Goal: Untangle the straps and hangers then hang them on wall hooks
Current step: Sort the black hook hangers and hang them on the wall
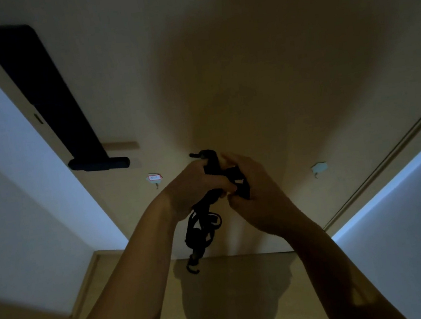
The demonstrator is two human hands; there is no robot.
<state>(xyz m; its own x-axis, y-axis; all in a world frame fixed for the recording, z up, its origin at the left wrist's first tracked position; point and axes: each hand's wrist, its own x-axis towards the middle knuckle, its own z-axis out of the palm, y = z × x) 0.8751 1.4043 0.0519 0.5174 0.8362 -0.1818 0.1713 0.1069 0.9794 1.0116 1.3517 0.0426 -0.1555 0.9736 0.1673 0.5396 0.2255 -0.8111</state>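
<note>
Both hands are up at chest height in the dim light, working a tangled bundle of black fabric straps [209,162]. The left hand [194,187] has its fingers curled round the top of the bundle, gripping it firmly. The right hand [256,188] closes in from the other side, its fingers wrapped over the knot and pinching a strap near the middle. Loose black loops dangle below the hands, ending in a small dark hooked end [194,266]. Behind, on the beige door [247,76], sit a small wall hook with a white and red label [154,178] to the left and a pale blue wall hook [319,168] to the right, both bare. A black lever door handle [99,164] juts out at the left.
</note>
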